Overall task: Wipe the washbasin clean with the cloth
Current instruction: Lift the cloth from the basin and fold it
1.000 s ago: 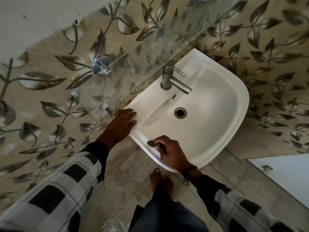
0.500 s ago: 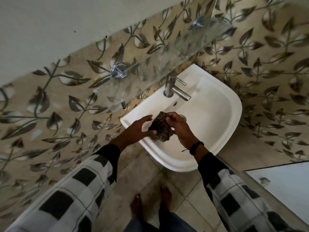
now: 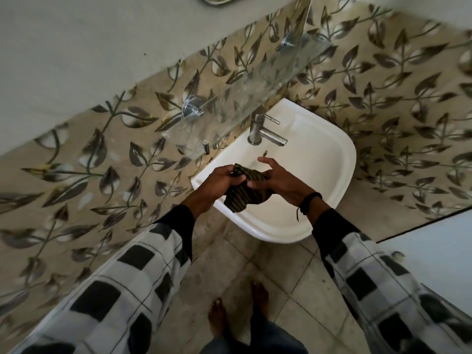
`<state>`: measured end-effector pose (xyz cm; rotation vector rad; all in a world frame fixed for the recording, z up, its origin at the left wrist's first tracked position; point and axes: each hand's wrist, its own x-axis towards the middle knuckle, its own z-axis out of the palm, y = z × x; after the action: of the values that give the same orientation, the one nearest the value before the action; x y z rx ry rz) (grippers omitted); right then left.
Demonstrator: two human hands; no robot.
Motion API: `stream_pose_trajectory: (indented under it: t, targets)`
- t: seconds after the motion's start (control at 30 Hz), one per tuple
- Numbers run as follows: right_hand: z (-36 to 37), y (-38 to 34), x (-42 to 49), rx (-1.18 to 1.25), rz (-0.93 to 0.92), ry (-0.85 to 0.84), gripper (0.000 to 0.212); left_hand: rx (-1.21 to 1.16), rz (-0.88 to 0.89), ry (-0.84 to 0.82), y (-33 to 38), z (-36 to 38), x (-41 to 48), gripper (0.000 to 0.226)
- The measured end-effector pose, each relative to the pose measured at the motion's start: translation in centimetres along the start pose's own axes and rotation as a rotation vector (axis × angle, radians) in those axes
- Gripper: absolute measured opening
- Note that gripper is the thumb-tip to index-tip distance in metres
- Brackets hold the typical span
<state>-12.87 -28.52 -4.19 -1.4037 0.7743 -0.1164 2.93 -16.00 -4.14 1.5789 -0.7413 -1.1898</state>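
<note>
Cloth (image 3: 244, 192): dark, striped, bunched. It is held in the air above the near-left part of the washbasin (image 3: 339, 159), clear of the porcelain, with one loose corner hanging toward the near rim.

Left hand (image 3: 221, 178): fingers curled round the cloth's upper end, a firm grip. Right hand (image 3: 282, 183): thumb pinching the fabric from the other side, forefinger sticking out free toward the tap (image 3: 264, 132).

Step in hand, as I judge it: the cloth is being gathered or refolded into a pad, and no wiping is under way.

To do it well:
- Tuck the hanging corner in so it does not drag.
- Fold to a flat pad that fills one palm.
- Pass the pad to one hand and lay it flat on the bowl.
- Work from the back ledge round the tap base, then down the bowl walls toward the drain, which is hidden behind the hands.
- Finish along the front rim.

Watch for: the glass shelf (image 3: 245, 98) overhangs the basin's back-left, so a raised hand could knock it. I cannot tell whether the cloth is wet.
</note>
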Motion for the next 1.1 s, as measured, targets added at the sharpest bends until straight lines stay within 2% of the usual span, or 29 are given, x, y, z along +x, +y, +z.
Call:
stream_pose_trajectory:
  t: [0.1, 0.2, 0.27, 0.33, 0.4, 0.5, 0.57, 0.63, 0.77, 0.87, 0.93, 1.03, 1.1]
  targets:
    - [0.7, 0.9, -0.5, 0.170, 0.010, 0.067, 0.081, -0.032, -0.056, -0.019, -0.3, 0.0, -1.1, 0.019]
    - [1.1, 1.4, -0.9, 0.513, -0.014, 0.226, 0.069, -0.176, -0.106, 0.026, -1.1, -0.5, -2.0, 0.023]
    - [1.4, 2.0, -0.8, 0.700, -0.012, 0.347, 0.055, -0.255, -0.132, 0.050, -1.4, -0.6, -2.5, 0.023]
    - [2.0, 2.8, -0.7, 0.759, 0.012, 0.400, 0.035, -0.321, -0.152, 0.043, -1.3, -0.5, -2.9, 0.025]
    - [2.9, 3.4, -1.1, 0.744, 0.066, 0.399, 0.024, -0.390, -0.182, 0.041, -1.3, -0.1, -3.1, 0.030]
    - [4.0, 4.7, -2.1, 0.684, 0.248, 0.365, 0.048, -0.498, -0.231, 0.053, -1.1, 0.3, -3.5, 0.035]
    - [5.1, 5.4, -2.9, 0.687, 0.389, 0.278, 0.064, -0.538, -0.253, 0.042, -1.0, 0.4, -3.6, 0.033]
    - [6.2, 6.0, -3.3, 0.698, 0.449, 0.199, 0.075, -0.556, -0.259, 0.025, -1.0, 0.5, -3.7, 0.032]
    - [6.7, 6.0, -3.5, 0.855, 0.365, 0.146, 0.067, -0.546, -0.248, -0.022, -0.8, 0.6, -3.6, 0.039]
    - [5.8, 5.1, -3.8, 0.885, 0.269, 0.206, 0.051, -0.408, -0.195, 0.012, -0.2, 0.6, -3.5, 0.046]
    - [4.8, 4.8, -4.0, 0.803, 0.189, 0.278, 0.044, -0.267, -0.165, 0.091, 0.1, 0.5, -3.2, 0.052]
    - [3.6, 4.0, -4.1, 0.545, 0.100, 0.360, 0.032, -0.031, -0.119, 0.176, 0.5, 0.5, -2.8, 0.059]
    - [3.4, 3.0, -4.0, 0.390, 0.006, 0.425, 0.025, 0.012, -0.099, 0.186, 0.9, 0.8, -2.9, 0.060]
